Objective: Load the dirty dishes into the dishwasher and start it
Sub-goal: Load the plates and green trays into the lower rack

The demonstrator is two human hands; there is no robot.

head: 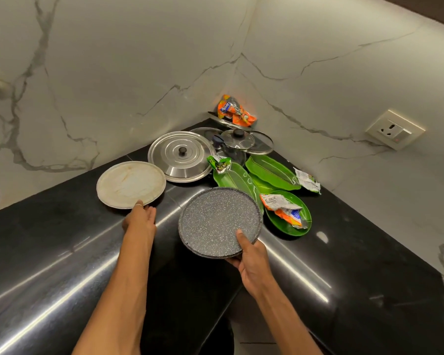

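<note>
My right hand grips a grey speckled round plate by its near rim, thumb on top, and holds it tilted above the black counter. At the near edge of a pale, stained round plate that lies flat on the counter, my left hand takes hold of the rim with its fingertips. Behind them lie a large steel lid with a black knob, two glass lids and several green leaf-shaped plates in the corner.
Crumpled snack wrappers lie on the green plates and against the corner wall. Marble walls close the corner on both sides. A wall socket sits at the right. The counter's rounded front edge runs below my arms.
</note>
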